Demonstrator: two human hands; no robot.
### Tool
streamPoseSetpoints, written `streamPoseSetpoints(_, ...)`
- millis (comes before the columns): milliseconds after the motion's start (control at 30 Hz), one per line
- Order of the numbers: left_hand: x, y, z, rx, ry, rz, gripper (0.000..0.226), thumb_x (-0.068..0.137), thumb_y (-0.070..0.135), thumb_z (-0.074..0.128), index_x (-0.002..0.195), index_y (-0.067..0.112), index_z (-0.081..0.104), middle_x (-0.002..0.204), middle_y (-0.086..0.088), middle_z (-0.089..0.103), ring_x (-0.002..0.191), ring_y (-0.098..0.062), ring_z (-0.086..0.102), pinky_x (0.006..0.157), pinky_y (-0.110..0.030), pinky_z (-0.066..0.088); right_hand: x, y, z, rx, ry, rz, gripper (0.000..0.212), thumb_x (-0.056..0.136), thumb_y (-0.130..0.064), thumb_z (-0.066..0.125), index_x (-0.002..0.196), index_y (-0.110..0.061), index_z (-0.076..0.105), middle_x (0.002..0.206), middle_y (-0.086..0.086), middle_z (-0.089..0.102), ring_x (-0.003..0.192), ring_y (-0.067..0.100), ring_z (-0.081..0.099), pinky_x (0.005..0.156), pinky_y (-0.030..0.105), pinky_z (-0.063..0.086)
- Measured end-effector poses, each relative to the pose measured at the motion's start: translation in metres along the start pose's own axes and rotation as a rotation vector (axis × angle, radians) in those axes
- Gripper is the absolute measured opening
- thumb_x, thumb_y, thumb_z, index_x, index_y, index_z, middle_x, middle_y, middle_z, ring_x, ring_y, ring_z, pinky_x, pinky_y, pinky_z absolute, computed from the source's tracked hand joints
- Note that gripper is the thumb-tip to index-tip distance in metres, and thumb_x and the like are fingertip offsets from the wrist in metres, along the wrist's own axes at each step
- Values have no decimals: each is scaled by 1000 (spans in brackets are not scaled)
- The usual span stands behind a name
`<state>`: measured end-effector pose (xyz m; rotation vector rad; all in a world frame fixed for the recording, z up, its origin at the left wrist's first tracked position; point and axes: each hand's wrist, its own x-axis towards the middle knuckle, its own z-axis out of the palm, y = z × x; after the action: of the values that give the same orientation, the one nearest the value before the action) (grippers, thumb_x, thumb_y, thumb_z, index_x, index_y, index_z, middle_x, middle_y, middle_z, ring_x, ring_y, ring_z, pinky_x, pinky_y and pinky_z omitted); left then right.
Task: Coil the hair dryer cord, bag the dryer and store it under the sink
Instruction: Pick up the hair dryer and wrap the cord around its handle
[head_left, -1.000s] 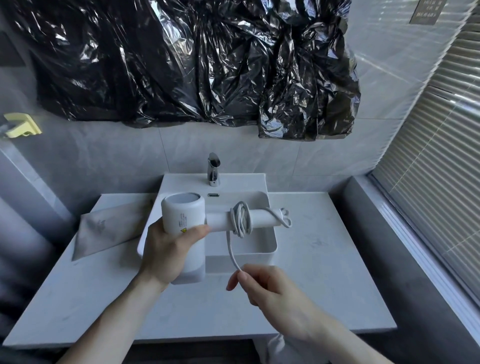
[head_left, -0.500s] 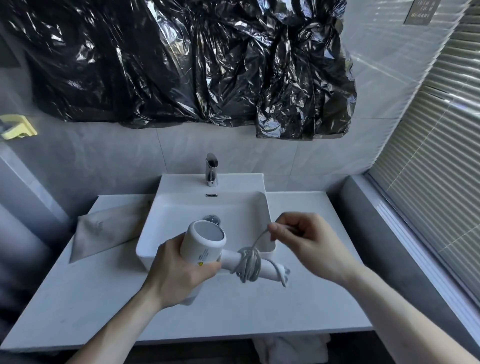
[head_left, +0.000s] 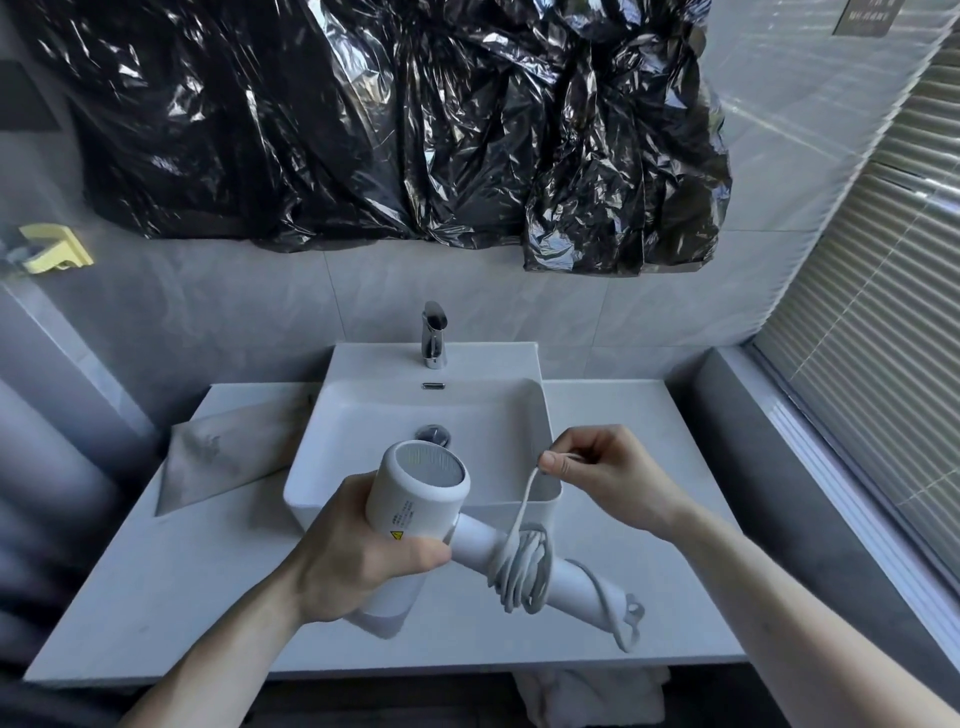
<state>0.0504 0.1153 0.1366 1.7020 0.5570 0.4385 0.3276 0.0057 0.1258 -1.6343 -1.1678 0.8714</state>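
Above the front edge of the table (head_left: 156, 613), the left hand (head_left: 353, 551) is gripping the barrel of the hair dryer (head_left: 415, 493), with fingers and thumb curled round it and the handle pointing right and toward the front edge. The cord (head_left: 519, 566) is sitting in several loops round the middle of the handle, and one free strand is rising from the loops to the right hand (head_left: 602, 473), which is pinching it between thumb and fingertips over the right rim of the sink (head_left: 545, 415).

To do the winding step well, the left hand should be holding the dryer steady while the right hand is keeping light tension on the strand and laying each new turn beside the last one, so that the loops are not slipping toward the handle's end. The plug end is likely being saved for tucking under a turn; it is hidden inside the right hand, so that cannot be confirmed.

Compared with half a second ago, the dryer is sitting slightly lower and nearer the front edge, and the right hand is holding the strand at much the same height. The grey bag (head_left: 223, 457) near the left edge is lying unmoved.
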Motion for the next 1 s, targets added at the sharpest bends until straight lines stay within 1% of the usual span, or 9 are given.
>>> streamPoseSetpoints(67,-1,2,3,-58,17,4,25,66,32,84,69,13,68,68,-3,62,66,-19,55,64,-31,42,0,6,13,18,-36,15,28,99,-26,73,74,-14,76,67,8,47,48,1,32,47,11,28)
streamPoseSetpoints(133,0,5,3,-117,129,7,31,62,35,84,72,10,70,69,-12,64,69,-24,60,66,-36,44,-7,16,22,113,-97,44,30,94,-43,78,68,-27,74,62,-4,55,47,-1,41,46,11,33)
streamPoseSetpoints(233,5,9,3,-169,306,20,32,57,36,84,80,14,78,85,-29,72,78,-36,69,74,-45,51,-24,21,29,208,-131,121,20,87,-26,66,69,-27,59,56,-11,44,49,8,37,46,20,29)
streamPoseSetpoints(367,9,4,2,-251,477,-53,31,51,40,84,73,20,80,74,-15,77,76,-37,72,71,-45,54,-33,26,47,208,-141,232,40,113,-25,48,81,-18,70,62,-8,40,52,9,37,49,22,36)
streamPoseSetpoints(533,16,-8,1,-153,649,-137,35,48,47,84,72,23,80,71,-2,79,71,-28,71,68,-40,55,-61,17,61,-7,-184,237,39,113,-35,45,95,-15,73,60,-10,48,50,9,43,52,24,38)
streamPoseSetpoints(667,16,-21,3,184,650,-136,35,53,45,85,72,18,74,70,2,78,71,-29,74,64,-39,58,-70,-2,60,-357,-65,31,31,105,-44,53,95,-24,73,55,-6,47,52,7,43,55,34,39)
streamPoseSetpoints(767,12,-30,9,281,620,-120,29,60,35,87,70,18,66,67,-3,71,52,-22,58,47,-32,47,-70,-17,54,-500,62,-44,19,96,-41,66,90,-26,75,52,-12,54,50,12,50,49,22,34)
streamPoseSetpoints(867,9,-33,16,308,559,-109,31,66,26,92,68,19,62,59,4,65,47,-10,46,46,-27,41,-64,-30,44,-517,153,-106,11,87,-38,76,87,-27,74,54,-14,59,53,16,56,46,18,35)
streamPoseSetpoints(1000,6,-31,21,310,461,-117,33,66,29,91,71,17,61,68,-10,65,51,-13,44,49,-28,40,-45,-33,37,-424,169,-160,15,87,-35,81,94,-30,69,67,0,70,62,20,65,60,33,52)
